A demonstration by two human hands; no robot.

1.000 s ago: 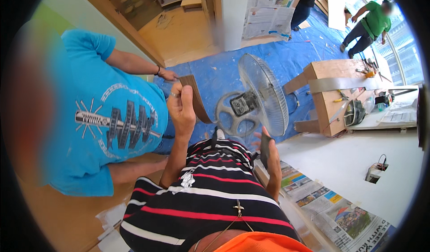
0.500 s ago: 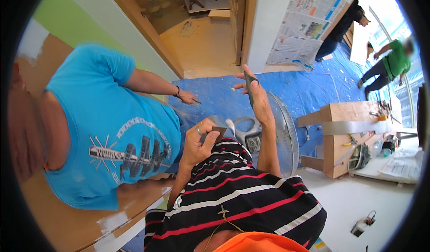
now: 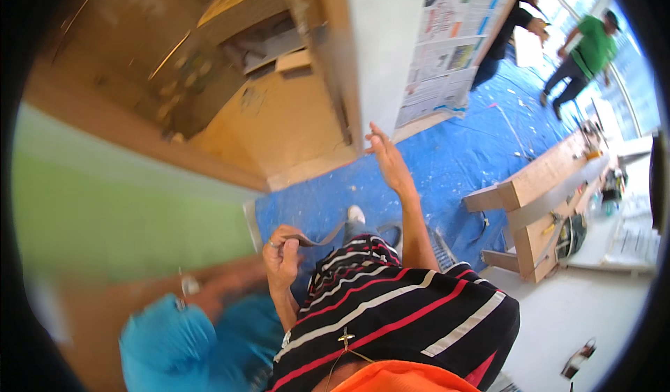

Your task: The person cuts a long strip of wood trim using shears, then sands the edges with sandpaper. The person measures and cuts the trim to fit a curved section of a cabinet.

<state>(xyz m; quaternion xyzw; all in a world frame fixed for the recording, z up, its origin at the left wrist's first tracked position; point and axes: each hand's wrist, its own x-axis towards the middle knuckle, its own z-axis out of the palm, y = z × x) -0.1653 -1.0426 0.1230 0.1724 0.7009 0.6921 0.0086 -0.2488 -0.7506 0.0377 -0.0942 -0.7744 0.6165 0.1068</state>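
Observation:
My left hand (image 3: pixel 280 261) is closed, thumb against fingers, on a thin, bendy brown-grey strip (image 3: pixel 304 240) that looks like sandpaper. The strip sticks out to the right in front of my striped shirt. Higher up and to the right, my right hand (image 3: pixel 392 165) is raised in front of the door jamb's foot with its fingers stretched out. No object shows in it, though the palm's inner side is partly hidden. Below my left hand, a co-worker in a blue T-shirt (image 3: pixel 171 340) is bent low beside the green wall, blurred by motion.
Blue sheeting (image 3: pixel 447 155) covers the floor. A doorway with a wooden frame (image 3: pixel 139 144) opens ahead, beside a newspaper-covered panel (image 3: pixel 443 50). At right stand a wooden bench (image 3: pixel 520 197) and a white surface (image 3: pixel 600 308) with tools. Two people, one in green (image 3: pixel 593 47), are at the far right.
The view has swung left. The co-worker in blue has dropped lower, toward the bottom left. The dark flat piece against my right hand no longer shows; more of the left hand's strip is visible.

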